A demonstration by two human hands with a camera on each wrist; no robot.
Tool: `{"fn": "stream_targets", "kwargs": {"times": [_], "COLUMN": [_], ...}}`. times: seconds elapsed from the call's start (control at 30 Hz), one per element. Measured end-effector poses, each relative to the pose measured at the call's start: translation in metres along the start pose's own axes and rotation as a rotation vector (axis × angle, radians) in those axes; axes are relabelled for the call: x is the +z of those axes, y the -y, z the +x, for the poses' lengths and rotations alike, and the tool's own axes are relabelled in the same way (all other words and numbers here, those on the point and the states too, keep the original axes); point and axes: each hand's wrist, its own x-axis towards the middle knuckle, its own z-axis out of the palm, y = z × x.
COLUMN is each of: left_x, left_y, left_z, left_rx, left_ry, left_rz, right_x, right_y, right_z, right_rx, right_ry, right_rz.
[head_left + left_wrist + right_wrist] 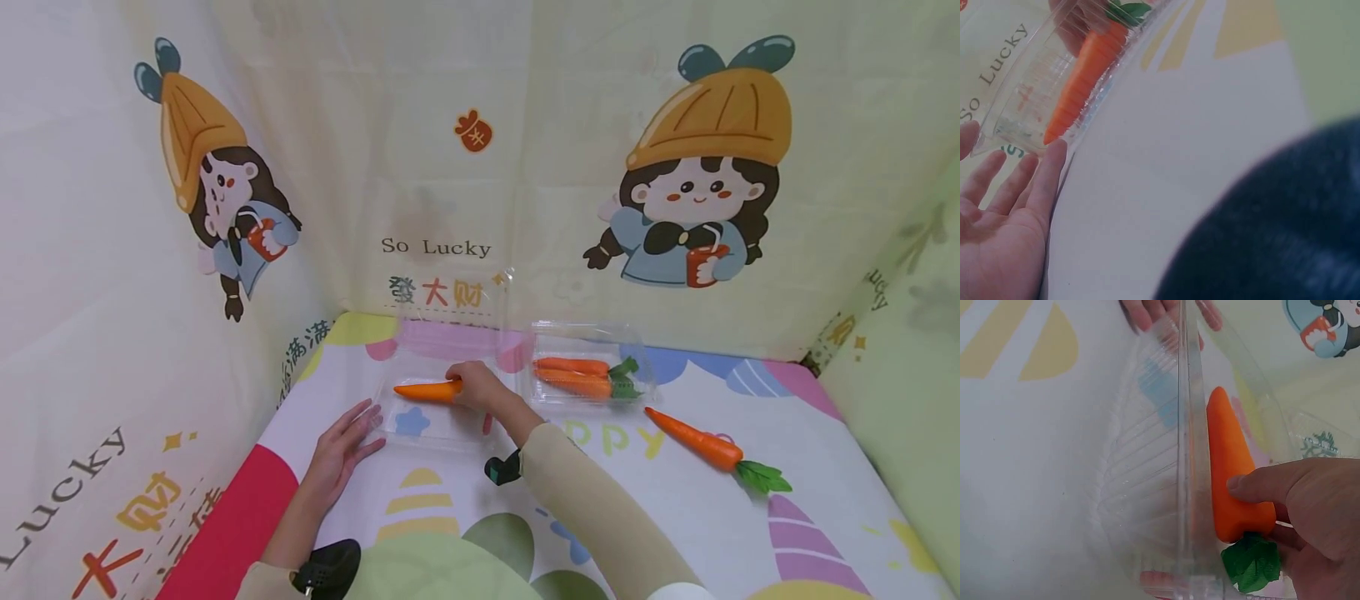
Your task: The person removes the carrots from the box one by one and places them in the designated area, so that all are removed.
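My right hand [482, 388] pinches an orange toy carrot [423, 392] near its thick end, thumb on top. In the right wrist view the carrot's green leaves [1250, 562] poke out beneath the palm, and its body lies within the walls of a clear plastic box [1188, 506]. This box stands with its lid [450, 333] raised at the back. My left hand [339, 457] is spread at the box's left end, fingers fairly straight. In the left wrist view its fingertips come right at the box's end, close to the carrot's tip.
Right of the open box, a second clear box [551, 398] contains two carrots [573, 383]. Another carrot [693, 439] lies loose on the patterned cloth [600, 475], further right. Printed cloth walls [540, 192] rise behind and at both sides.
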Motion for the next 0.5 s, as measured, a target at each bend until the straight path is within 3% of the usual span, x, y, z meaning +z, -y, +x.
{"fn": "stream_targets", "kwargs": {"times": [0.23, 0.5], "left_x": [0.001, 0.000], "left_y": [0.000, -0.001], "left_z": [0.001, 0.001], "left_rx": [0.000, 0.013], "left_ry": [0.034, 0.044], "left_rz": [-0.012, -0.019], "right_x": [-0.002, -0.008], "right_y": [0.000, 0.001], "right_z": [-0.006, -0.014], "right_rx": [0.024, 0.071], "right_ry": [-0.005, -0.021], "right_rz": [-0.002, 0.100]}}
